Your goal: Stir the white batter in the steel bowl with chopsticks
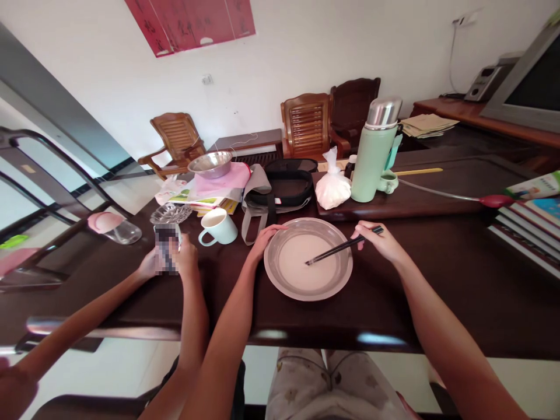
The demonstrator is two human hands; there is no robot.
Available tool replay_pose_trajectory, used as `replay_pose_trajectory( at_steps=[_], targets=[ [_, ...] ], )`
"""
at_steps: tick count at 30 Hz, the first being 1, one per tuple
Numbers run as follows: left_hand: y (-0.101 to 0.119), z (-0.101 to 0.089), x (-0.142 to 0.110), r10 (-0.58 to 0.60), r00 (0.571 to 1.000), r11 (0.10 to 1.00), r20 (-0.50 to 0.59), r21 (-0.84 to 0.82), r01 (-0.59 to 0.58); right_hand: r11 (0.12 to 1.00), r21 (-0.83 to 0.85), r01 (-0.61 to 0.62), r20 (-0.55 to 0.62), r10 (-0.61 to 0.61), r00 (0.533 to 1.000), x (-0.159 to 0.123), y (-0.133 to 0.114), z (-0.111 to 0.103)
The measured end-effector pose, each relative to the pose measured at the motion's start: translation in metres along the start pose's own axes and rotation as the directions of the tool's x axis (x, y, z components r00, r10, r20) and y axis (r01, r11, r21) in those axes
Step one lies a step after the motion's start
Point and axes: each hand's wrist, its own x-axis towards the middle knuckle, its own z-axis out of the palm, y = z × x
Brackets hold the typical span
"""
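A wide, shallow metal bowl (270, 269) stands on the dark table before me, with a pale, milky liquid (301, 251) in it. My left hand (265, 240) holds the bowl at its left rim, fingers along the far edge. In my right hand (371, 238) is a pair of dark chopsticks (335, 251), gripped near the upper end. They slant down to the left across the bowl, and their tips are in the liquid near the middle.
Left of the bowl are a white mug (222, 228) and another person's hands (186, 256) on a blurred-out device. Behind are a black bag (289, 189), a tied bag of white powder (333, 189) and a green thermos (371, 163). Books (525, 233) are stacked at right.
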Motion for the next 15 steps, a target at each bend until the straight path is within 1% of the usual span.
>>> replay_pose_trajectory(
  at_steps=[3, 4, 5, 7, 9, 10, 12, 14, 15],
  targets=[
    [-0.0003, -0.0006, 0.0000, 0.004, 1.000, 1.000, 0.002, -0.001, -0.004, 1.000, -0.016, -0.004, 0.104, 0.005, 0.995, 0.0006, 0.0026, 0.0021],
    [-0.0010, -0.0011, 0.0003, 0.007, 1.000, 1.000, 0.007, -0.008, -0.007, 1.000, -0.027, 0.008, 0.117, -0.004, 0.993, 0.0010, 0.0038, 0.0025],
    [-0.0018, -0.0015, 0.0008, 0.009, 1.000, 1.000, 0.012, -0.016, -0.009, 0.999, -0.035, 0.021, 0.109, -0.017, 0.994, 0.0014, 0.0047, 0.0024],
    [-0.0032, -0.0022, 0.0016, 0.012, 1.000, 1.000, 0.018, -0.025, -0.012, 0.999, -0.026, 0.034, 0.045, -0.033, 0.998, 0.0017, 0.0051, 0.0011],
    [-0.0038, -0.0024, 0.0020, 0.012, 1.000, 1.000, 0.017, -0.020, -0.012, 1.000, 0.007, 0.020, 0.000, -0.020, 1.000, 0.0014, 0.0038, 0.0001],
    [-0.0037, -0.0022, 0.0021, 0.011, 1.000, 1.000, 0.015, -0.015, -0.011, 1.000, 0.019, 0.007, 0.005, -0.007, 1.000, 0.0011, 0.0030, 0.0002],
    [-0.0031, -0.0018, 0.0018, 0.007, 1.000, 1.000, 0.009, -0.007, -0.007, 1.000, 0.020, -0.015, 0.064, 0.013, 0.998, 0.0008, 0.0020, 0.0018],
    [-0.0026, -0.0016, 0.0014, 0.005, 1.000, 1.000, 0.006, -0.006, -0.005, 1.000, -0.001, -0.010, 0.116, 0.010, 0.993, 0.0009, 0.0022, 0.0033],
    [-0.0027, -0.0015, 0.0013, 0.007, 1.000, 1.000, 0.005, -0.006, -0.007, 1.000, -0.013, -0.001, 0.118, 0.002, 0.993, 0.0010, 0.0026, 0.0033]
  ],
)
